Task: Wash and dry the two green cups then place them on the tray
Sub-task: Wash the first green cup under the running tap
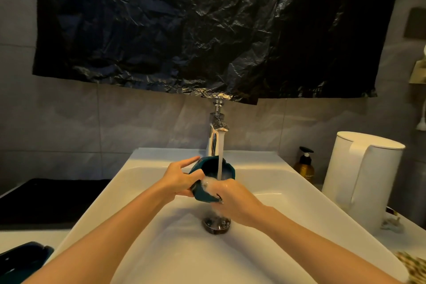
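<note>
**Supervisor:** Report grip state.

**Operator:** My left hand grips the cup by its left wall, with the forefinger straight and clear of it. My right hand curls round the near lower wall, its fingers partly under foam. Both hands have hold of the cup, and neither holds anything else.

**Supervisor:** Cup position?

**Operator:** It is held over the sink, above the drain and below the tap. The stream falls into the mouth and breaks at the near rim.

**Supervisor:** Axis?

**Operator:** Tilted. The mouth points up and away, toward the tap. The base points down and toward me. Both hands sit at the base end, the left hand on the left flank and the right hand on the near right.

**Supervisor:** What governs the next move?

**Operator:** In my judgement, that axis. To rinse the foam I would roll the cup about it while the mouth stays under the stream. The second cup sits on the counter at lower left. The dark slab beyond it is probably the tray. Both lie left of the sink, so the left hand is the nearer one.
</note>
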Demonstrator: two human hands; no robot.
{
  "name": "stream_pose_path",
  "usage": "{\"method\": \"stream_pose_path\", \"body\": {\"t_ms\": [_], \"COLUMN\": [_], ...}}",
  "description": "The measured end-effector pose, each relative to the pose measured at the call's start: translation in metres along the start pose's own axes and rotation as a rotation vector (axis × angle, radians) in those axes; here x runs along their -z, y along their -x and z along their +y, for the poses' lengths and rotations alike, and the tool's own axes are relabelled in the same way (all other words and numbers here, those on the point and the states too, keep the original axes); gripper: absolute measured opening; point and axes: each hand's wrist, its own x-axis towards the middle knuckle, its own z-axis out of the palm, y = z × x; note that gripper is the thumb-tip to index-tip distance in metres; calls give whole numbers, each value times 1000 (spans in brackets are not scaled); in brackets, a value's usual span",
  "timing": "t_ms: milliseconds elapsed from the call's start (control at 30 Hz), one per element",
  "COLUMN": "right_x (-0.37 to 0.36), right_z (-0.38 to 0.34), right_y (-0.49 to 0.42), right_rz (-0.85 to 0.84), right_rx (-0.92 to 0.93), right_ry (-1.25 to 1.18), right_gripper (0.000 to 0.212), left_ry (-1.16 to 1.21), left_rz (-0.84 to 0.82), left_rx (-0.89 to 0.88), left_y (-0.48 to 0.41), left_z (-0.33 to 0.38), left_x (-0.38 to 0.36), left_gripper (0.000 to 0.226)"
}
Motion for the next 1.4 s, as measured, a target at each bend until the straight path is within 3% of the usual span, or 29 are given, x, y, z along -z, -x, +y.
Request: {"method": "stream_pose_path", "body": {"t_ms": [67,167,200,367,533,700,867,1000,1133,1300,1400], "right_x": [0,10,13,3,8,0,9,13,11,12,7], "right_z": [1,15,16,-9,16,-3,5,14,5,17,9], "right_y": [-2,-3,-4,-8,-5,-7,-2,2,0,0,0], "right_rz": [2,103,138,86,123,174,75,13,-19,24,-21], "right_rx": [26,117,120,29,108,2,139,82,114,98,117], "right_ry": [-64,410,459,-15,336,-213,54,310,141,311,221], "right_gripper": [23,13,14,27,22,28,44,59,54,57,51], "left_ry": [13,67,88,101,137,88,30,28,20,23,23], "left_rz": [13,41,52,69,89,59,-105,-111,-126,-130,-158], "left_rx": [8,26,36,42,62,60,104,127,137,153,166], "left_y": [-1,0,-1,-2,-4,-5,1,4,2,-1,-3], "left_z": [0,2,3,2,3,-1,-6,-6,-6,-6,-10], "left_x": [1,3,3,0,2,-1,-2,-6,-5,-6,-6], "left_gripper": [50,46,45,44,44,44,32,21,22,18,18]}}
